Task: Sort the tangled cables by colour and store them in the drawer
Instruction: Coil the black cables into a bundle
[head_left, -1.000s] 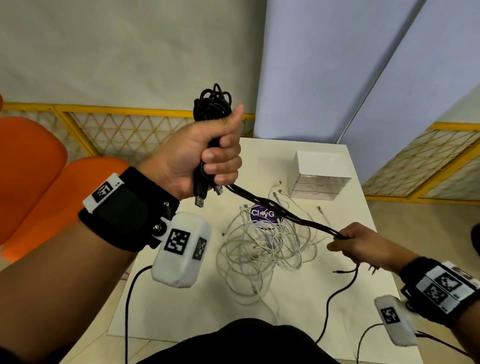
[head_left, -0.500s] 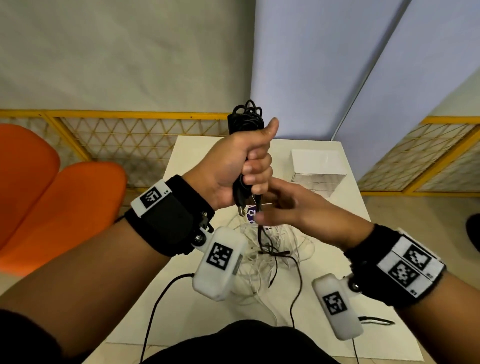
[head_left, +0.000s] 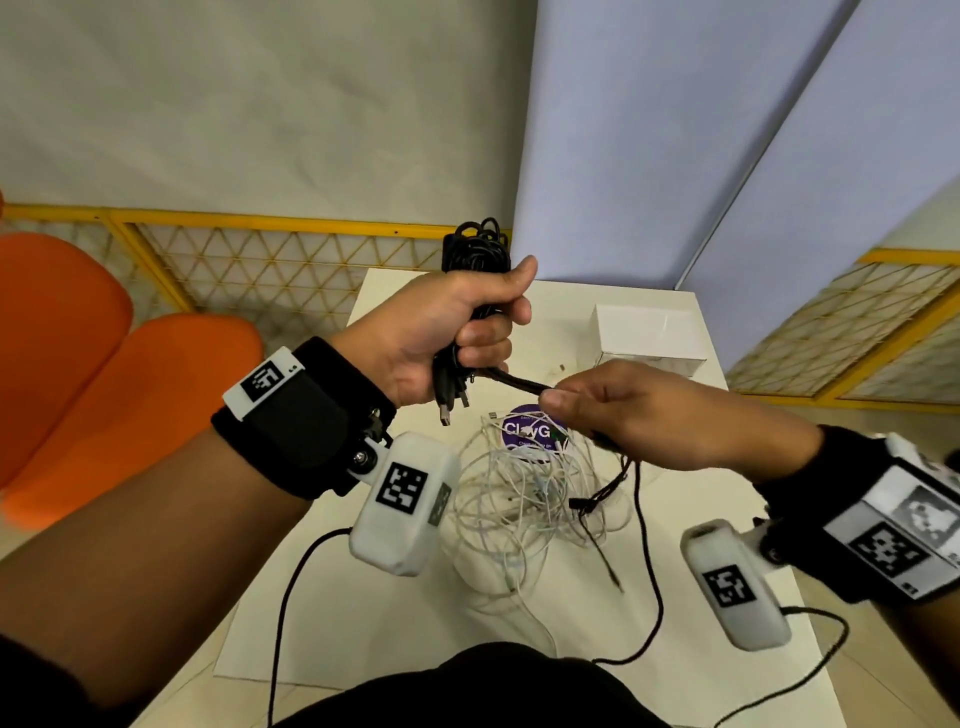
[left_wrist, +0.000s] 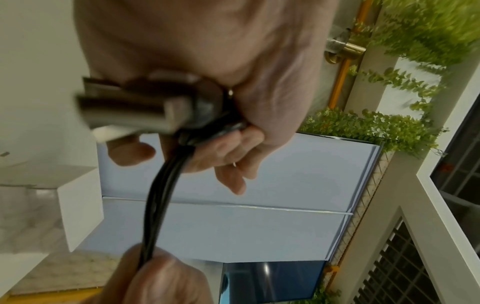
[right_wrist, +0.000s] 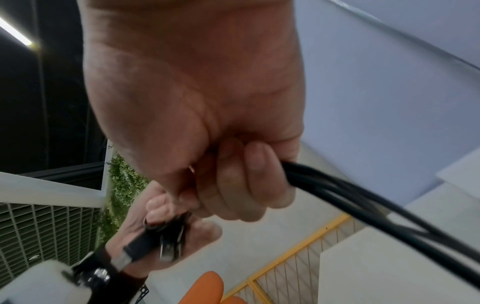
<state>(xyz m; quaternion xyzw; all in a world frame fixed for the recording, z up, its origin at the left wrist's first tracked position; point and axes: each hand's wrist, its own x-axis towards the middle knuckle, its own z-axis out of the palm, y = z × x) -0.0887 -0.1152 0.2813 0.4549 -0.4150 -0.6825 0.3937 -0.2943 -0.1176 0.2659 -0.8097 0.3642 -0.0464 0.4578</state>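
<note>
Head view, upper centre of frame: left hand (head_left: 447, 332) raised in a fist, clamped round a folded bundle of black cables (head_left: 475, 249), loops sprouting above the thumb, plug ends (head_left: 449, 402) dangling below the little finger. Right of centre and slightly lower: right hand (head_left: 639, 415) pinching the loose black strands (head_left: 511, 382) running out of that fist, thumb and forefinger closed on them. Hands close together but apart, joined only by a short taut stretch of cable slanting down from left to right. Free tail (head_left: 641, 525) hanging from under the right hand toward the lower right, trailing over the white bench (head_left: 332, 623). Lower centre, below both hands: tangle of white cables (head_left: 519, 499) lying on the bench, partly over a purple round sticker (head_left: 524, 428). Upper right on the bench: small white drawer box (head_left: 649, 332), looking closed, beyond the right hand. Judged: next fold of the black strands onto the bundle runs along that slanted axis, up and left toward the fist, with the right hand nearer the slack. Left wrist view, blurred: black strands (left_wrist: 158, 195) dropping from the fist to the other hand's fingertips (left_wrist: 155, 265) at bottom. Right wrist view: fingers (right_wrist: 246, 181) curled over the strands.
</note>
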